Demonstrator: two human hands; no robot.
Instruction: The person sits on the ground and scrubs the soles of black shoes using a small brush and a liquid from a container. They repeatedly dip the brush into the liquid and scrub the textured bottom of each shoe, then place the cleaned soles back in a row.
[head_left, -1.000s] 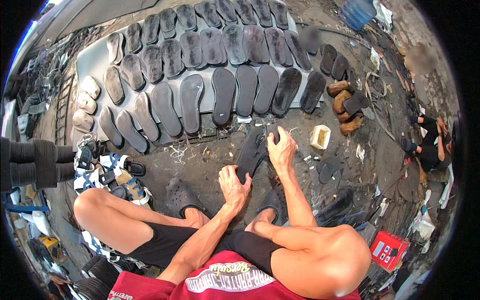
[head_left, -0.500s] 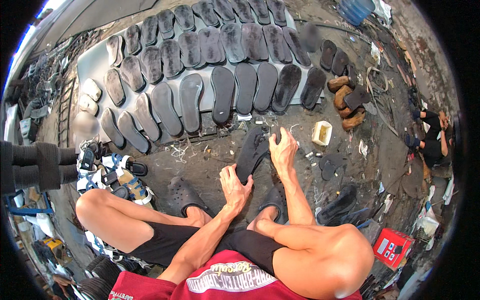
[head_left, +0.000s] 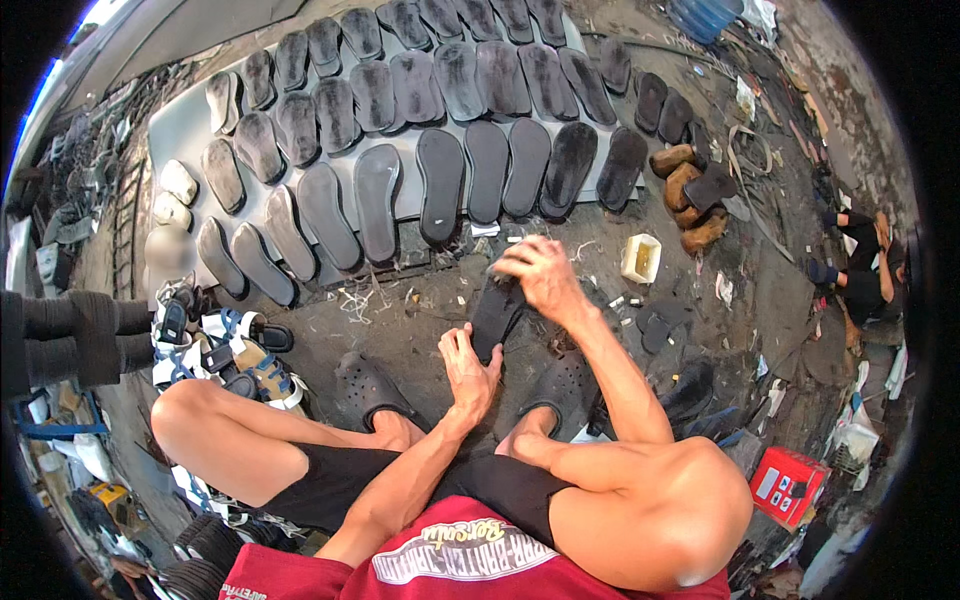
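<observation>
a: what packages or boxes sit around you?

b: a red box (head_left: 790, 485) with pale patches on its top lies low on your right, just past your right knee. a small cream square tub (head_left: 641, 258) stands on the dirty floor to the right of your right hand (head_left: 540, 280). a blue ribbed container (head_left: 705, 15) shows at the top edge, partly cut off. i can't read any label well enough to describe it beyond colour.

a: and the sole i'm working on?

b: the dark sole (head_left: 497, 310) lies on the ground straight ahead of you, between your two hands, tilted with its far end toward the rows of soles (head_left: 440, 190).

a: how are my hands set on it?

b: your right hand rests over the far end of the dark sole, fingers curled down and pinching something small against it; what that is, i cannot tell. your left hand (head_left: 468, 372) lies at the near end, fingers bent and pressing the edge, thumb spread, not wrapped around it.

a: what else is close?

b: your feet are in dark clogs (head_left: 368, 385) either side of the sole. a pile of blue and white sandals (head_left: 225, 350) lies to your left, and brown blocks (head_left: 690, 195) are stacked beyond the cream tub.
</observation>
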